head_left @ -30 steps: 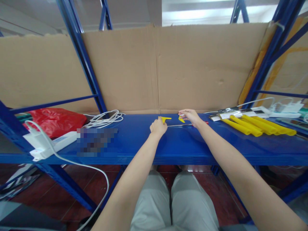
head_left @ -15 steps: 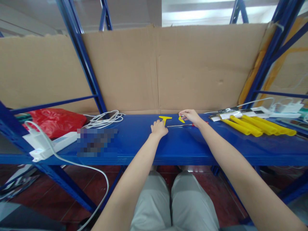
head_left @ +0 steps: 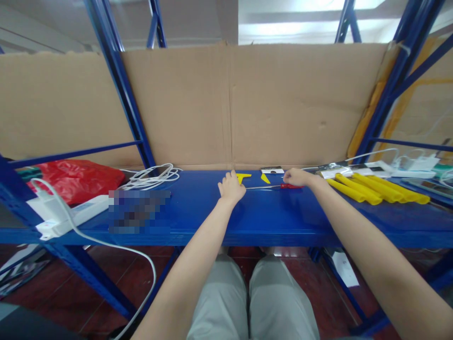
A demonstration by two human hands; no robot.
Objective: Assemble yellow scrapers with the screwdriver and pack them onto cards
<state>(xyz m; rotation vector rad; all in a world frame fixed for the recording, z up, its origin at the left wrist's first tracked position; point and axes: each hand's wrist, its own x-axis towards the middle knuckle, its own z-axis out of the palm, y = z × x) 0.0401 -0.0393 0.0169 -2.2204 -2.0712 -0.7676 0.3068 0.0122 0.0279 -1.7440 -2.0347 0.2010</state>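
My left hand (head_left: 231,189) lies on the blue shelf top with its fingers bent over the left part of a yellow T-shaped piece (head_left: 245,176); the thumb is hidden. Farther right, my right hand (head_left: 297,176) is closed, fingertips pinched together just above a red-handled screwdriver (head_left: 292,186). A tiny light spot shows at those fingertips, too small to name. The screwdriver's thin metal shaft points left towards my left hand. A small yellow pointed piece (head_left: 265,178) rests between my hands, apart from both.
Several yellow tubes (head_left: 377,188) lie at the right, before white packets. Behind the small piece is a black-and-white card (head_left: 272,170). On the left are a white cable coil (head_left: 155,175), a red bag (head_left: 79,179) and a power strip (head_left: 76,217). Cardboard (head_left: 184,108) stands behind.
My right hand has moved right, off the small yellow piece, to above the red handle. My left hand has shifted slightly and covers more of the T-shaped piece. The card behind is now uncovered.
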